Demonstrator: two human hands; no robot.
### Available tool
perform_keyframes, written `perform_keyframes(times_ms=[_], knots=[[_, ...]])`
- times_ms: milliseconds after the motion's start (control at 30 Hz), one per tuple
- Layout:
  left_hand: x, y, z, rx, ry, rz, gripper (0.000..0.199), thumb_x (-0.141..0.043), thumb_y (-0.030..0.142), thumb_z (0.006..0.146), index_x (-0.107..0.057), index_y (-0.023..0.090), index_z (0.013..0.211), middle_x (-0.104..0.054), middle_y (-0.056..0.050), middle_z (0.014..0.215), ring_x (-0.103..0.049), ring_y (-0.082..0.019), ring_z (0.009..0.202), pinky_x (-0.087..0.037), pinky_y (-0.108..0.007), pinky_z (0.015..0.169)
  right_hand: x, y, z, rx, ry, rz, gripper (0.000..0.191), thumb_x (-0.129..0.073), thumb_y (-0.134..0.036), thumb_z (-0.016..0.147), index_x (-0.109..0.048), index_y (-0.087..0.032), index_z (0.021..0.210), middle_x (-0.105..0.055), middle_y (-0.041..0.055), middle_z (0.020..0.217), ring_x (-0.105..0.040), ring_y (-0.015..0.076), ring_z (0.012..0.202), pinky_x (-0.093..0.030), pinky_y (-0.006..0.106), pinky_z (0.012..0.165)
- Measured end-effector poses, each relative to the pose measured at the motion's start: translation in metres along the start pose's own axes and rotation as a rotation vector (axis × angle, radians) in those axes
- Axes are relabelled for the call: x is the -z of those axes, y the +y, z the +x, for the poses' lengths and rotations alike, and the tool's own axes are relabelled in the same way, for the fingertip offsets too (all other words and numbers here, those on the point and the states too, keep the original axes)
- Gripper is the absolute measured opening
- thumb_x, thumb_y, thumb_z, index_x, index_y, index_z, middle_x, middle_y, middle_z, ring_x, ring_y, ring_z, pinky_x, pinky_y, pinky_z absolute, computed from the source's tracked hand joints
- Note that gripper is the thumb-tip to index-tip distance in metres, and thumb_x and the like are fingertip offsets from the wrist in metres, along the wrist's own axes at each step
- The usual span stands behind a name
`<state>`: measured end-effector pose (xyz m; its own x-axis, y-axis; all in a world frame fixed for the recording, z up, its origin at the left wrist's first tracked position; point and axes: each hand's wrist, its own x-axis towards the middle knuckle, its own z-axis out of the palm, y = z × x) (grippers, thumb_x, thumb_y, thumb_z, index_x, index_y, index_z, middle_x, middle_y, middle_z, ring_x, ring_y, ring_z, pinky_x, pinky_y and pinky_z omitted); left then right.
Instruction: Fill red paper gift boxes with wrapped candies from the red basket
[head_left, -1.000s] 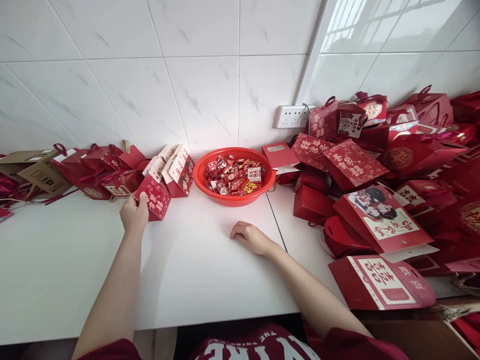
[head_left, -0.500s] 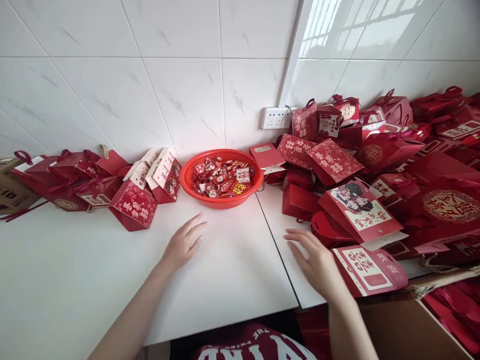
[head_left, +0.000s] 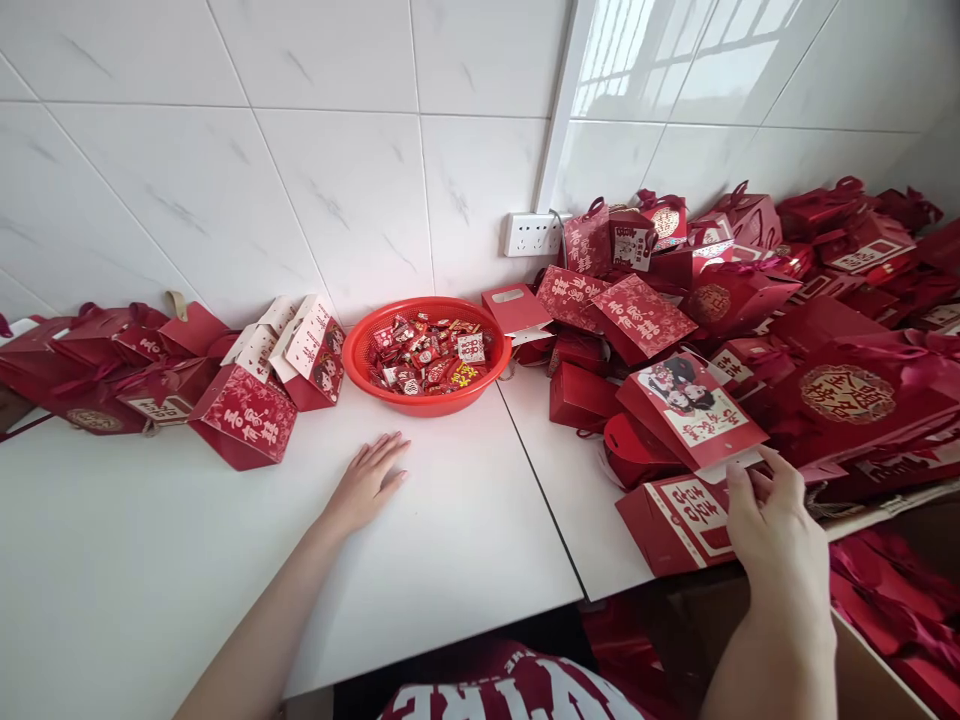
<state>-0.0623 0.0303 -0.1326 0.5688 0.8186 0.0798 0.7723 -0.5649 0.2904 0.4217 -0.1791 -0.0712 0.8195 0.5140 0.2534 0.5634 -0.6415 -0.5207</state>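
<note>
Couple-print box (head_left: 694, 412), right part of desk (head_left: 450, 530), toward front edge: apparent step, taking hold.
Right hand (head_left: 780, 525): fingertips at the box's pale flap (head_left: 724, 468); whether clamped, cannot tell. Left hand (head_left: 367, 487): empty, fingers slightly spread, resting mid-desk, in front of red basket (head_left: 425, 405). Next move, as judged, calls for a firm pinch, clear of neighbouring double-happiness box (head_left: 675, 520).

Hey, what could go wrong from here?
The red cardboard box with a printed couple, by the right hand, sits crowded in a heap of red gift boxes, so lifting it might drag neighbours along. The red-and-cream cardboard box with large characters lies near the front edge of the white table and could get knocked off.
</note>
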Motion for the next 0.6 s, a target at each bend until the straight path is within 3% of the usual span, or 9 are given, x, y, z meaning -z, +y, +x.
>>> perform_keyframes(times_ms=[133, 267, 333, 433, 533, 600], knots=[[0.000, 0.002, -0.001, 0.003, 0.010, -0.014, 0.052, -0.038, 0.044, 0.101, -0.038, 0.030, 0.151, -0.032, -0.004, 0.161, -0.027, -0.025, 0.150, -0.019, -0.051, 0.123, -0.011, -0.008, 0.014, 0.031, -0.051, 0.006, 0.054, -0.045, -0.058, 0.092, -0.059, -0.026, 0.133, -0.074, 0.0165, 0.099, -0.066, 0.0328, 0.071, -0.040, 0.044, 0.067], [-0.001, 0.002, -0.002, 0.016, 0.014, -0.021, 0.051, -0.039, 0.045, 0.101, -0.040, 0.031, 0.150, -0.033, -0.001, 0.160, -0.028, -0.023, 0.149, -0.020, -0.049, 0.123, -0.018, -0.020, 0.018, -0.092, 0.011, -0.025, 0.042, -0.051, -0.051, 0.088, -0.071, -0.026, 0.114, -0.076, 0.0126, 0.096, -0.067, 0.0365, 0.089, -0.045, 0.045, 0.073], [-0.001, 0.002, -0.003, 0.021, 0.021, -0.026, 0.050, -0.040, 0.045, 0.100, -0.041, 0.032, 0.149, -0.034, 0.000, 0.160, -0.029, -0.023, 0.149, -0.020, -0.048, 0.123, -0.019, -0.025, 0.018, -0.169, 0.015, -0.065, 0.041, -0.052, -0.050, 0.087, -0.074, -0.026, 0.112, -0.076, 0.0132, 0.097, -0.067, 0.0379, 0.093, -0.048, 0.046, 0.075], [-0.002, 0.002, -0.003, 0.023, 0.031, -0.043, 0.050, -0.041, 0.045, 0.100, -0.042, 0.033, 0.148, -0.035, 0.000, 0.160, -0.029, -0.023, 0.149, -0.021, -0.049, 0.123, -0.018, -0.026, 0.017, -0.162, 0.023, -0.069, 0.044, -0.052, -0.047, 0.087, -0.076, -0.020, 0.113, -0.075, 0.0181, 0.098, -0.067, 0.0402, 0.099, -0.049, 0.050, 0.084], [-0.002, 0.003, -0.003, 0.018, 0.049, -0.077, 0.049, -0.045, 0.044, 0.099, -0.044, 0.033, 0.146, -0.037, 0.000, 0.158, -0.031, -0.024, 0.148, -0.022, -0.049, 0.123, -0.020, -0.022, 0.016, -0.130, 0.181, 0.064, 0.043, -0.056, -0.044, 0.086, -0.077, -0.016, 0.111, -0.076, 0.0193, 0.091, -0.068, 0.0410, 0.102, -0.048, 0.053, 0.096], [-0.002, 0.004, -0.003, 0.022, 0.069, -0.101, 0.047, -0.047, 0.043, 0.098, -0.048, 0.033, 0.144, -0.041, 0.000, 0.156, -0.034, -0.024, 0.147, -0.024, -0.049, 0.122, -0.023, -0.023, 0.014, -0.099, 0.316, 0.302, 0.043, -0.064, -0.042, 0.080, -0.076, -0.016, 0.113, -0.076, 0.0198, 0.092, -0.071, 0.0398, 0.097, -0.052, 0.054, 0.093]])
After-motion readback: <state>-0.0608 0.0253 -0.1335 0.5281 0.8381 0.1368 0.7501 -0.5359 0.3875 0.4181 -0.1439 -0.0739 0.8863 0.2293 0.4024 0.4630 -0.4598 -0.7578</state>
